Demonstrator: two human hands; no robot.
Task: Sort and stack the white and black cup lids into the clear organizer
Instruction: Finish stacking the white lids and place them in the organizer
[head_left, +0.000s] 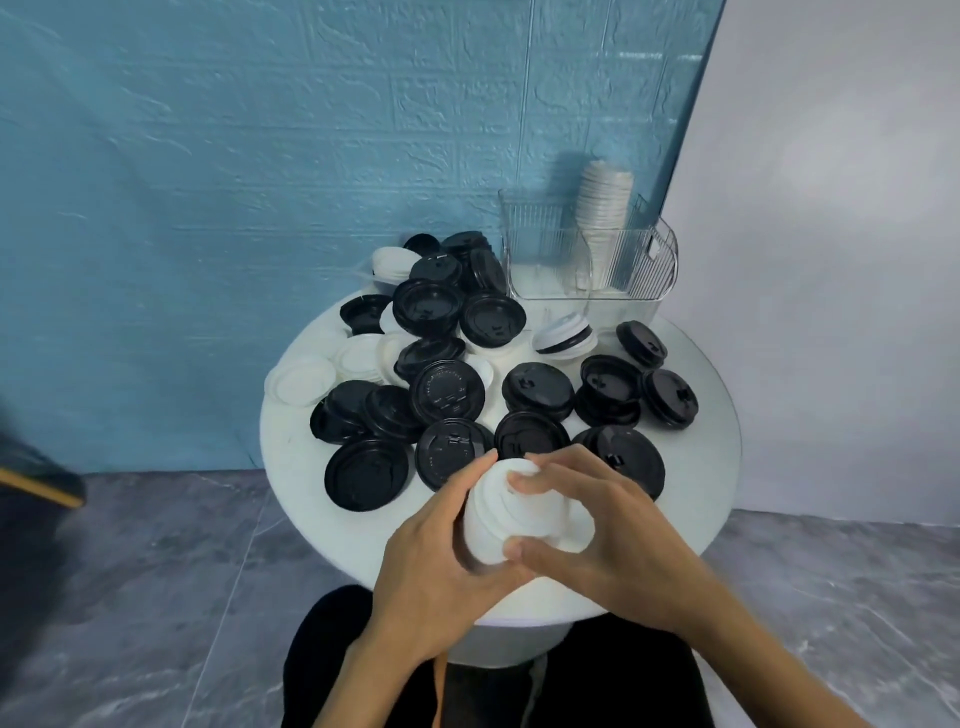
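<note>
Both hands hold a stack of white lids (501, 514) over the near edge of the round white table (706, 467). My left hand (441, 545) cups the stack from the left, and my right hand (602, 530) closes on it from the right. Several black lids (447, 392) lie scattered across the table, with loose white lids (301, 382) at the left. The clear organizer (592, 260) stands at the back right, and a tall stack of white lids (602, 208) leans in its right compartment. Its left compartment looks empty.
A small mixed stack of white and black lids (563, 335) lies on its side in front of the organizer. A blue textured wall (260, 182) rises behind the table and a white wall (831, 260) stands to the right. Grey marble floor (130, 597) surrounds the table.
</note>
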